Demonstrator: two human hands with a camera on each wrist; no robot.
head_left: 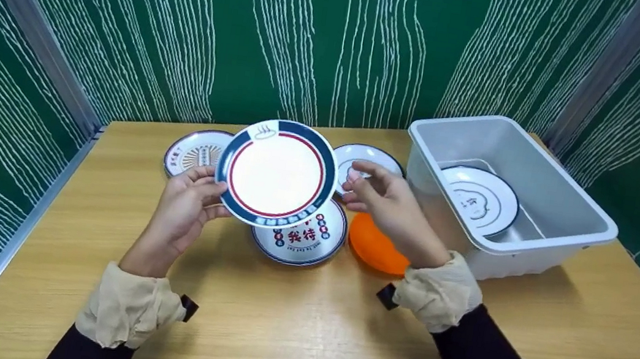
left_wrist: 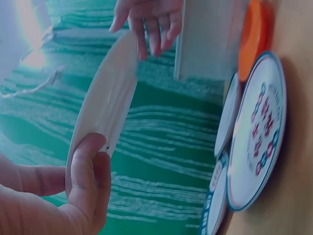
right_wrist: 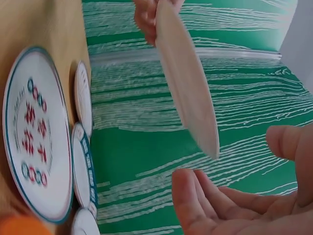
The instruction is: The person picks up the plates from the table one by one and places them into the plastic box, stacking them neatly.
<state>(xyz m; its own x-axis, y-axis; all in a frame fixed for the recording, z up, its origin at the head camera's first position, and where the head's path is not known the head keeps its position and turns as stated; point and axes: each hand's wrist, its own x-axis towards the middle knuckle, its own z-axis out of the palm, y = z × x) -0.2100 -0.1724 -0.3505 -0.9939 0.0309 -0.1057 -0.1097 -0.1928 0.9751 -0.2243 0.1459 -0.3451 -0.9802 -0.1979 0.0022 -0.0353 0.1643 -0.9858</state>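
My left hand (head_left: pixel 186 202) pinches the left edge of a white plate (head_left: pixel 276 175) with a dark blue rim and a red ring. The plate is raised above the table and tilted; its underside shows in the right wrist view. My right hand (head_left: pixel 393 211) is off the plate's right edge, its fingers loosely bent and apart from the thumb, with nothing between them. Under the held plate lies a white plate (head_left: pixel 302 245) with red characters, partly covered in the head view. Below the right hand is an orange dish (head_left: pixel 373 245), partly hidden by that hand.
A grey plastic bin (head_left: pixel 539 248) stands on the right, with a white plate (head_left: pixel 481 201) leaning inside. Behind the hands lie a sunburst-patterned plate (head_left: pixel 194 150), a blue-rimmed plate (right_wrist: pixel 84 169) and a white plate (head_left: pixel 369 155). Green walls enclose the wooden table (head_left: pixel 299 337).
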